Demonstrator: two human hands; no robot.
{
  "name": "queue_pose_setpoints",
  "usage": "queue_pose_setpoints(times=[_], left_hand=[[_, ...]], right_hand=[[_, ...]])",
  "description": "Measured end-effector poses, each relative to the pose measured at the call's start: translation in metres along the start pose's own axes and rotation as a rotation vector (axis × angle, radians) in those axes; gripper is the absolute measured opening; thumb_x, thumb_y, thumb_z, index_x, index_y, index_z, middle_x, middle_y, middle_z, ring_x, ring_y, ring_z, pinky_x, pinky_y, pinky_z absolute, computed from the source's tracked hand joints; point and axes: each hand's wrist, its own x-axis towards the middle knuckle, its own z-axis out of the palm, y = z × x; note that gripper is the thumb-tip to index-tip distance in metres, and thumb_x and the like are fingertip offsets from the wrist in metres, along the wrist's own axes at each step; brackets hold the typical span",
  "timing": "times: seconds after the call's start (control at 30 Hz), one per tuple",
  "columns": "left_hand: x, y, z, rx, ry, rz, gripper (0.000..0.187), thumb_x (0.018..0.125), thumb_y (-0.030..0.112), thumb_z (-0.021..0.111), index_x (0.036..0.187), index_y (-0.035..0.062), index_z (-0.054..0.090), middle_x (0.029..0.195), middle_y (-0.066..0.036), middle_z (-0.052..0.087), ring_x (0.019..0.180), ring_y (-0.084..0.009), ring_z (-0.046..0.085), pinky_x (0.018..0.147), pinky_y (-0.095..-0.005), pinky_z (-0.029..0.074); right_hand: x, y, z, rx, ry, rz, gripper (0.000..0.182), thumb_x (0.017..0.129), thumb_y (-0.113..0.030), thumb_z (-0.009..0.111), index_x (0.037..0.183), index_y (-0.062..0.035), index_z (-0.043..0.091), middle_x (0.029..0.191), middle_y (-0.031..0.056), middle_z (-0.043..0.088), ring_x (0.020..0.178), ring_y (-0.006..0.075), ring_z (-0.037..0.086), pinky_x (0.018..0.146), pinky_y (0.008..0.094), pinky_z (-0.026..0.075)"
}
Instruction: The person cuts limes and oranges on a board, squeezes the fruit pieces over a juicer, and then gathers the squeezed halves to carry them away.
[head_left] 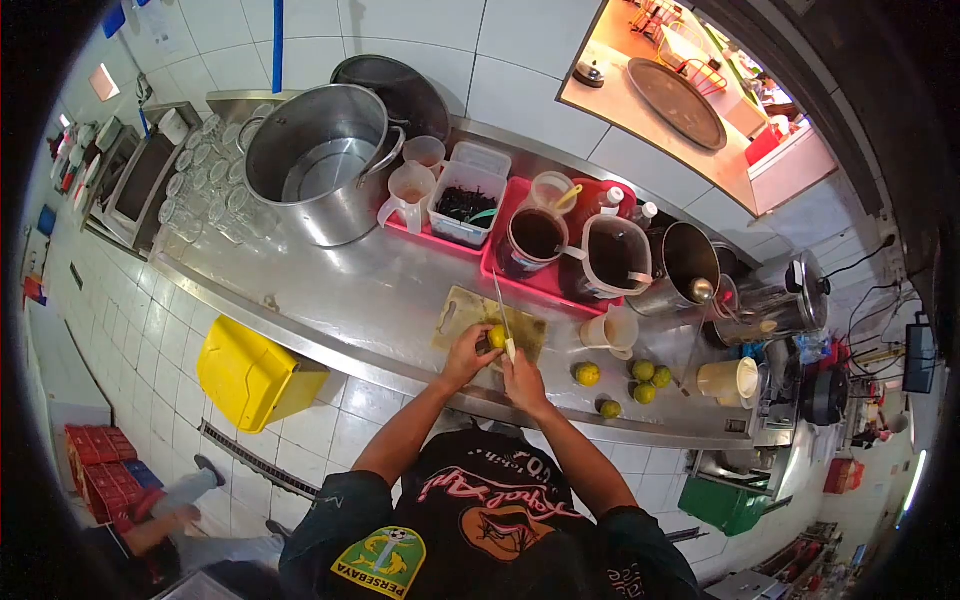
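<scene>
My left hand [466,358] is closed around a small yellow-green citrus fruit [497,337] over the worn cutting board [470,312]. Gripped in my right hand [524,380] is a knife [503,308], its light handle in my fingers and its blade pointing away from me, right beside the fruit. To the right of the board lie an orange-yellow citrus fruit [587,374] and several greener ones [642,371] on the steel counter [350,290]. A clear plastic measuring jug [610,330] stands just past the board's right edge.
Behind the board, a red tray [492,262] carries jugs of dark liquid [536,236]. A large steel pot [318,160] and glass mugs [215,180] stand at left, a cream tub [728,381] at right. Below the counter is a yellow bin [250,375]; another person [165,525] is at lower left.
</scene>
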Motion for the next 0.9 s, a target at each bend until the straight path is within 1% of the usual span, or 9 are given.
queue_pose_setpoints(times=[0.07,0.17,0.23,0.4,0.5,0.57,0.77,0.83,0.9], left_hand=[[-0.001,0.001,0.000,-0.015,0.003,0.001,0.050,0.077,0.011,0.077,0.119,-0.0002,0.053,0.110,-0.016,0.061,0.101,-0.0265,0.063,0.089,-0.0345,0.052],[0.000,0.002,-0.001,-0.035,-0.007,-0.012,0.049,0.077,0.010,0.076,0.119,-0.0005,0.053,0.110,-0.017,0.061,0.101,-0.0263,0.064,0.089,-0.0342,0.052],[0.001,0.003,0.000,-0.041,-0.023,-0.029,0.048,0.077,0.010,0.076,0.118,-0.0007,0.053,0.110,-0.017,0.061,0.101,-0.0263,0.064,0.089,-0.0340,0.052],[-0.001,0.003,0.000,0.169,-0.001,0.089,0.048,0.077,0.014,0.076,0.116,-0.0008,0.054,0.107,-0.018,0.061,0.097,-0.0303,0.064,0.085,-0.0358,0.052],[0.003,0.002,0.000,0.056,0.008,-0.028,0.047,0.078,0.018,0.076,0.115,-0.0013,0.054,0.106,-0.019,0.061,0.096,-0.0319,0.064,0.085,-0.0366,0.052],[0.002,0.004,0.000,0.069,0.011,-0.008,0.047,0.078,0.018,0.076,0.115,-0.0017,0.054,0.106,-0.019,0.061,0.096,-0.0318,0.063,0.085,-0.0367,0.052],[0.000,-0.002,0.001,0.070,0.019,0.017,0.046,0.079,0.018,0.075,0.115,-0.0020,0.054,0.106,-0.018,0.060,0.097,-0.0314,0.063,0.086,-0.0369,0.052],[0.000,-0.002,0.001,0.067,0.018,0.017,0.046,0.079,0.018,0.075,0.116,-0.0018,0.054,0.106,-0.018,0.060,0.097,-0.0313,0.063,0.086,-0.0369,0.052],[0.000,0.000,0.001,0.056,0.026,0.027,0.046,0.079,0.018,0.075,0.115,-0.0015,0.055,0.106,-0.018,0.061,0.096,-0.0314,0.063,0.085,-0.0368,0.052]], right_hand=[[-0.001,-0.001,0.001,0.048,-0.053,0.081,0.040,0.097,-0.035,0.045,0.115,0.0013,0.046,0.080,0.0311,0.062,0.077,0.0497,0.061,0.067,0.0576,0.046],[-0.002,0.000,0.002,0.025,-0.015,0.062,0.038,0.097,-0.035,0.045,0.112,0.0004,0.047,0.079,0.0306,0.061,0.076,0.0499,0.060,0.067,0.0575,0.046],[-0.004,0.001,0.002,-0.005,0.066,-0.038,0.035,0.097,-0.034,0.045,0.105,-0.0004,0.048,0.077,0.0294,0.061,0.075,0.0502,0.060,0.067,0.0576,0.046],[-0.011,0.002,-0.005,-0.046,0.024,-0.006,0.033,0.097,-0.034,0.045,0.101,-0.0010,0.048,0.076,0.0299,0.061,0.076,0.0510,0.059,0.067,0.0580,0.045],[-0.026,0.001,-0.009,-0.067,-0.014,0.028,0.033,0.097,-0.034,0.045,0.100,-0.0012,0.048,0.076,0.0302,0.061,0.076,0.0514,0.059,0.067,0.0581,0.045],[-0.042,0.001,-0.015,-0.095,-0.029,0.041,0.033,0.097,-0.034,0.045,0.100,-0.0013,0.048,0.076,0.0303,0.061,0.076,0.0515,0.059,0.067,0.0581,0.045],[-0.085,-0.008,-0.045,-0.099,-0.101,0.135,0.040,0.100,-0.037,0.036,0.098,0.0014,0.049,0.084,0.0311,0.059,0.085,0.0503,0.057,0.075,0.0583,0.041],[-0.094,-0.002,-0.045,-0.079,0.028,-0.025,0.037,0.100,-0.033,0.039,0.092,0.0010,0.051,0.078,0.0322,0.059,0.075,0.0512,0.058,0.067,0.0578,0.044],[-0.094,-0.008,-0.048,-0.100,0.020,-0.039,0.038,0.100,-0.034,0.037,0.092,0.0010,0.051,0.078,0.0319,0.059,0.075,0.0515,0.058,0.068,0.0581,0.044]])
